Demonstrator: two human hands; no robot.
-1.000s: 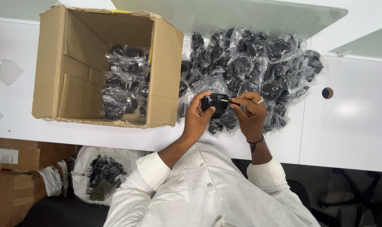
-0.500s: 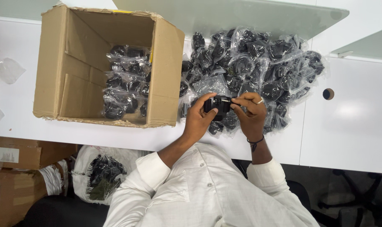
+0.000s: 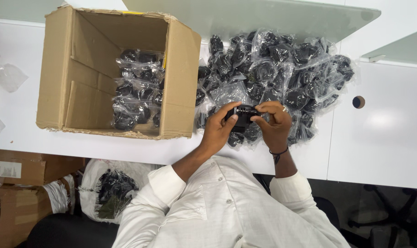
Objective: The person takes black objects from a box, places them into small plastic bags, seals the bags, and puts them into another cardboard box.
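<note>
Leftward, an open brown cardboard box (image 3: 103, 73) holds clear-bagged black parts; a heap of such bags (image 3: 282, 69) lies far right. Both the left hand (image 3: 217, 131) and right hand (image 3: 275, 126) grasp a small black plastic part (image 3: 243, 113).

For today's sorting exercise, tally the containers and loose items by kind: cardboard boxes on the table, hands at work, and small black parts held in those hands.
Cardboard box on the table: 1
Hands, left hand and right hand: 2
Small black part held between them: 1
Total: 4
</note>
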